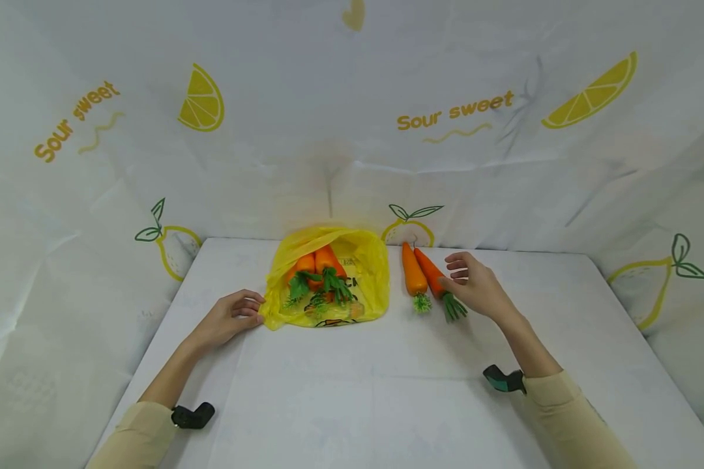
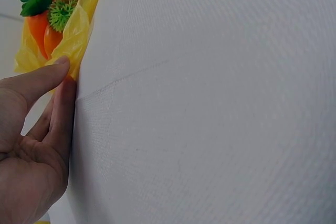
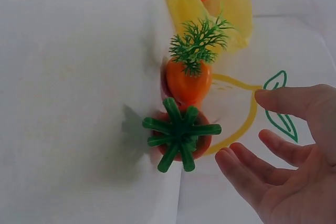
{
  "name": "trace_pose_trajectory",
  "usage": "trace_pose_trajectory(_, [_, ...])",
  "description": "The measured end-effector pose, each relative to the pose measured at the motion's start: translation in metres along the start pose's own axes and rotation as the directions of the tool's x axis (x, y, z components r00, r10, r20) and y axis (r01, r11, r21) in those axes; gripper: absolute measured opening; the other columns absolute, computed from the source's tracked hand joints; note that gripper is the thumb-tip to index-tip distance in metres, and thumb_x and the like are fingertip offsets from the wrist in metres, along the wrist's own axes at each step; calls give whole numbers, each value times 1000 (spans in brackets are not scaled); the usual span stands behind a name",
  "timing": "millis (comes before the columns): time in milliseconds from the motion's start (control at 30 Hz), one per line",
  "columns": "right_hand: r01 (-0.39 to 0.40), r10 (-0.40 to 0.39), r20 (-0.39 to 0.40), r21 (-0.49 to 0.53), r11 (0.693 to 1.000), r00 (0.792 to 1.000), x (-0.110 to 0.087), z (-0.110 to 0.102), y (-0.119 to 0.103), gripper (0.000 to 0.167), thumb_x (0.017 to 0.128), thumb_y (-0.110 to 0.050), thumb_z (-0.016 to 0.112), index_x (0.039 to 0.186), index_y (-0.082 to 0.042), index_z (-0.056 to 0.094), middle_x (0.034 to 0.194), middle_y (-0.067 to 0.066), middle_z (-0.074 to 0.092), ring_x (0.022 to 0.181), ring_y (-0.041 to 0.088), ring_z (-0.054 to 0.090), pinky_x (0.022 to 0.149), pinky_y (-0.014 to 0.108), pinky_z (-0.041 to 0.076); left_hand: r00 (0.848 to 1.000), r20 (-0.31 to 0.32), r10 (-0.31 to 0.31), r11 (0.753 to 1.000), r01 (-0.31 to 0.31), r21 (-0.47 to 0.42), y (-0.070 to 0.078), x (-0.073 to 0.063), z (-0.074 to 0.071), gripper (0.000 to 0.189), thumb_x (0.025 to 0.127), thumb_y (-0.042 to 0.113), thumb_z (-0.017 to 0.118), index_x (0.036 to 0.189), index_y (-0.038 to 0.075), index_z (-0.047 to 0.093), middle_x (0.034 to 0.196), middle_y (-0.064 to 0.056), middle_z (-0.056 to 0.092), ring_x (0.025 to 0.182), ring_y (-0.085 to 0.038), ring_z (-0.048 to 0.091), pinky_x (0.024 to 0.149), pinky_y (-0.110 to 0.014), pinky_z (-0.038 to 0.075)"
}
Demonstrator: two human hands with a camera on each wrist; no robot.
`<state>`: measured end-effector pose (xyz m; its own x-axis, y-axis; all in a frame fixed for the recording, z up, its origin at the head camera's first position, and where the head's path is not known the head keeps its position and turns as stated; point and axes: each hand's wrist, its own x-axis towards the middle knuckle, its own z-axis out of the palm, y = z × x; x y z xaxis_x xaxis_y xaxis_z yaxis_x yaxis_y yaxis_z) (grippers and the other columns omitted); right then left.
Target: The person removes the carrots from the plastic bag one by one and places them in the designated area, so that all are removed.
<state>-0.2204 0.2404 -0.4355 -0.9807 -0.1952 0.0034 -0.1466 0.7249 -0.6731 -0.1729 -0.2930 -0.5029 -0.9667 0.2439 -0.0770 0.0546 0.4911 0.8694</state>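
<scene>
A yellow plastic bag (image 1: pixel 375 280) lies on its side with its mouth facing me, and several carrots (image 1: pixel 326 260) with green tops are inside it. My left hand (image 1: pixel 225 320) pinches the bag's near left edge between thumb and fingers, as the left wrist view shows. To the right of the bag lie two more carrots, one with a frilly green top (image 1: pixel 413 270) and one with thick green stalks (image 3: pixel 181 132). Over the stalked carrot hovers my right hand (image 1: pixel 475 286), its fingers spread and slightly bent, with nothing held; the right wrist view shows a gap between fingertips and carrot.
The white-covered table (image 1: pixel 352 404) ends at the back against a hanging white cloth (image 1: pixel 305 163) printed with lemons and lettering. Cloth also rises along both sides. A black device (image 1: pixel 193 415) is worn on the left wrist, another (image 1: pixel 502 379) on the right.
</scene>
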Motion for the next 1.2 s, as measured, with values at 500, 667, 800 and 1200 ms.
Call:
trace_pose_trajectory(500, [153, -152, -44, 25, 988, 987, 3, 0, -33, 50, 103, -11, 73, 145, 6, 51, 142, 33, 62, 125, 51, 68, 107, 63, 57, 1000, 1, -10, 1000, 10, -25, 1, -1, 0, 39, 99, 14, 80, 132, 2, 65, 122, -21, 73, 100, -14, 70, 87, -18, 56])
trace_pose_trajectory(667, [164, -162, -47, 46, 985, 986, 5, 1, -42, 49, 104, -15, 74, 143, 6, 53, 141, 32, 63, 126, 50, 68, 107, 62, 57, 1000, -1, -12, 1000, 11, -18, 1, -1, 1, 38, 99, 14, 80, 132, 2, 65, 122, -21, 73, 99, -12, 70, 87, -18, 56])
trace_pose_trajectory(800, [190, -188, -47, 56, 980, 981, 6, 2, -50, 47, 103, -14, 75, 140, 6, 55, 139, 31, 65, 126, 51, 68, 107, 61, 57, 1000, -3, -7, 1000, 7, -10, 1, -1, 1, 38, 99, 14, 80, 132, 3, 65, 121, -21, 73, 99, -12, 69, 87, -18, 56])
trace_pose_trajectory(1200, [261, -258, -42, 90, 961, 965, 12, 9, -65, 50, 101, -18, 78, 140, 5, 56, 139, 26, 65, 123, 48, 69, 109, 62, 57, 1000, -9, -7, 1000, 7, -7, 2, -1, 2, 37, 98, 14, 80, 131, 4, 66, 121, -19, 73, 99, -14, 69, 87, -18, 56])
